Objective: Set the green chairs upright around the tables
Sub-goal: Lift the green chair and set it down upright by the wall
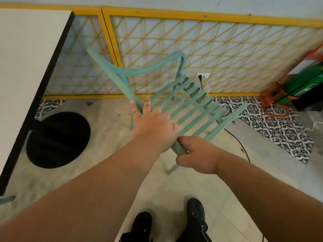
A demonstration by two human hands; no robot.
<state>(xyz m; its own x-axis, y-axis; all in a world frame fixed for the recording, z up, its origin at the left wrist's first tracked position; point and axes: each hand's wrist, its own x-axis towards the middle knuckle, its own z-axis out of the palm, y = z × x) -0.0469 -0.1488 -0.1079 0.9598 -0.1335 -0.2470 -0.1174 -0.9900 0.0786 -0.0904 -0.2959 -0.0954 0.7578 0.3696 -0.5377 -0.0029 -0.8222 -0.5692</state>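
Green chair [225, 123] tilted, not upright. Slats run up and away from fingers, curved legs beyond fingertips toward yellow lattice [227, 49]. Left hand [153, 126] — fingers splayed, hooked over side rail and slats. Right hand [197, 154] — fingers curled tight round rail end, just behind left palm. White table [26, 67] left of left knuckles.

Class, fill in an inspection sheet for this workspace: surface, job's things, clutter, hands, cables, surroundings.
Surface: beige tiled floor, patterned tiles by the fence.
Job's things: green chair tilted, not upright; white table left, on black round base.
Clutter: orange-and-green object, far right.
Hands: right hand grips a chair bar; left hand lies on the slats, grip unclear.
Cables: black and white leads in wall socket; black cable crosses floor.
Surroundings: yellow lattice fence.
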